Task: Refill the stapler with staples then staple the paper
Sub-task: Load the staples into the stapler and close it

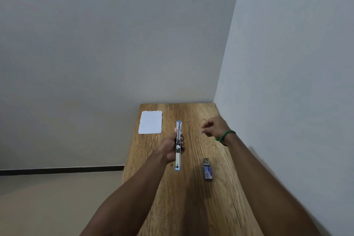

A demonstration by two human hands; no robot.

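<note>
A light-blue stapler (178, 130) is swung fully open into one long strip, its metal channel facing up. My left hand (170, 149) grips it around the middle, above the wooden table (191, 197). To the right, my right hand (214, 127) hovers over the table with its fingertips pinched together; something small and pale shows at the fingertips, too blurred to name. A blue staple box (207, 170) lies open on the table near my right forearm. The white paper (150, 122) lies flat at the table's far left corner.
The table stands in a corner, with a wall along its right side and another behind its far edge. Its left edge drops to a beige floor. A green band circles my right wrist (225, 136).
</note>
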